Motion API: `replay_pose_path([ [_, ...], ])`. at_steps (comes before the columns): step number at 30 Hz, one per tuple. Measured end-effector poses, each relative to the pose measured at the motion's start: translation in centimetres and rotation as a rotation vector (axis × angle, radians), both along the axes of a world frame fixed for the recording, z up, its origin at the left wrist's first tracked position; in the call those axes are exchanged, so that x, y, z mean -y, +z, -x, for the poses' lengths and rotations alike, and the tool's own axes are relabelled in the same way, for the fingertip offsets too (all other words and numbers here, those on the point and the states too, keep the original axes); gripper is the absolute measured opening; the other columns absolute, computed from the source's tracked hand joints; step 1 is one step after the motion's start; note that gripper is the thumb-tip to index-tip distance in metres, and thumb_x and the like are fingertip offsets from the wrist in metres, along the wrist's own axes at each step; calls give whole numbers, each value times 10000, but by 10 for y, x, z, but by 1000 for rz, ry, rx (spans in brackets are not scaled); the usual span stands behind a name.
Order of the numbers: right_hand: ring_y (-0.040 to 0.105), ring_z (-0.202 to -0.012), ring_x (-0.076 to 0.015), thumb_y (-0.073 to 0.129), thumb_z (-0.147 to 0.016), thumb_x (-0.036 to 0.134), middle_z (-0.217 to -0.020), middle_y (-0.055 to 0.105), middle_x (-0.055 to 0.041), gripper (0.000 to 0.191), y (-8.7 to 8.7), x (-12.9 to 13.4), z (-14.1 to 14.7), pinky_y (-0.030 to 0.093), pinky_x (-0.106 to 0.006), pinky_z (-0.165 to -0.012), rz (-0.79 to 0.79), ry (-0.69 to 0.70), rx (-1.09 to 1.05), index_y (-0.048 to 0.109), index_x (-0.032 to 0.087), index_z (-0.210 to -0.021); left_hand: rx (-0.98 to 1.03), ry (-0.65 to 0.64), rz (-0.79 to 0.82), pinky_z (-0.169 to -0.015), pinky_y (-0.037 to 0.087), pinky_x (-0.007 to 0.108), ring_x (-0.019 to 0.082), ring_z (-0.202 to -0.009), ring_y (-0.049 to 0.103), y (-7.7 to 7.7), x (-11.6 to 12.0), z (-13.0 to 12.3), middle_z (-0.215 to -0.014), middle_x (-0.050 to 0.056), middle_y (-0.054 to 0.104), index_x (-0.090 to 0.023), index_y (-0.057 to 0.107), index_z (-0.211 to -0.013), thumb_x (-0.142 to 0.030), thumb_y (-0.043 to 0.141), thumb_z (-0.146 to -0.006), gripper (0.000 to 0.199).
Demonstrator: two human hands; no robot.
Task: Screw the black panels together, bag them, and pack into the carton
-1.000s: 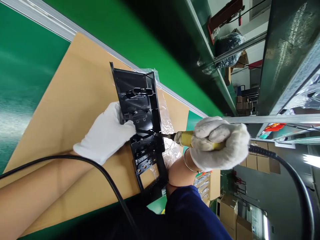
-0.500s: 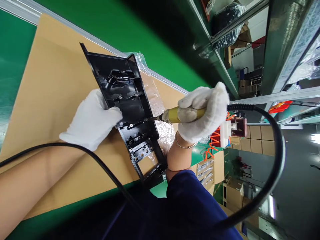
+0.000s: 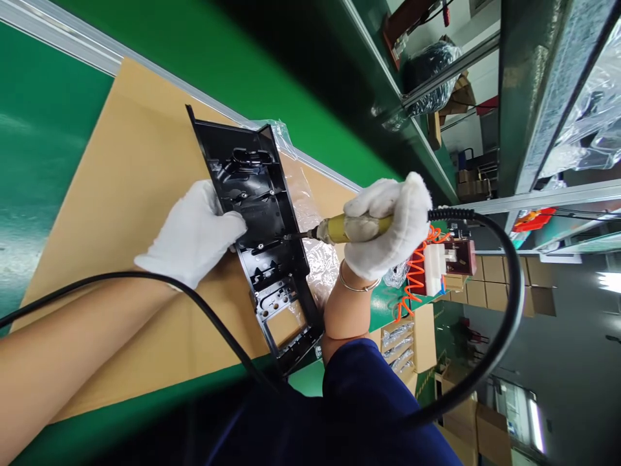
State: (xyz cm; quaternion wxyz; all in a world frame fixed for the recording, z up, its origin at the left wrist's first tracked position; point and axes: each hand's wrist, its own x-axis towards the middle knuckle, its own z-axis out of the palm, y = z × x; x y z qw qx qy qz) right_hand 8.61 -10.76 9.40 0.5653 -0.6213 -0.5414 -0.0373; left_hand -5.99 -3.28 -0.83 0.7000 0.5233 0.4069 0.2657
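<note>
A black plastic housing (image 3: 257,220) with ribs and screw posts lies tilted over a cardboard sheet (image 3: 130,168). My left hand (image 3: 194,233), in a white glove, grips its left edge, thumb over the rim. In my gloved right hand (image 3: 383,223) is a yellow-green power screwdriver (image 3: 334,229), fingers wrapped round its body. The driver's bit points left and reaches over the housing's right wall, its tip at a spot near the middle. Whether the tip touches a screw is too small to tell. Clear plastic wrap (image 3: 310,239) lies beside and partly under the housing.
A black cable (image 3: 514,310) loops from the screwdriver on the right; another stretch crosses over my left forearm. Orange coiled hose (image 3: 414,278) and an open carton (image 3: 412,340) are at the right. A metal shelf frame (image 3: 378,52) stands beyond the green bench (image 3: 160,39).
The view has shifted, so the housing and my left hand appear slightly farther right and lower. My right hand appears a little farther left. Both hands keep their holds.
</note>
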Motion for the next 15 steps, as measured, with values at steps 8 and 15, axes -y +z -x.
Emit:
replay_pose_path([
  [8,445,-406,-64,548,-998,304,-566,297,75,205,12,-2,11,398,-196,-403,-133,94,-74,610,253,-810,68,-11,105,-898,541,431,291,-968,718,4,0,-1,-980,-4,783,-217,739,-995,-293,617,-585,434],
  [15,521,-460,-76,489,-1024,356,-575,318,69,263,12,-1,10,435,-215,-438,-39,77,-91,585,237,-811,-31,-18,56,-785,517,370,254,-864,711,-2,0,2,-904,-28,778,-238,742,-1004,-318,650,-616,407],
])
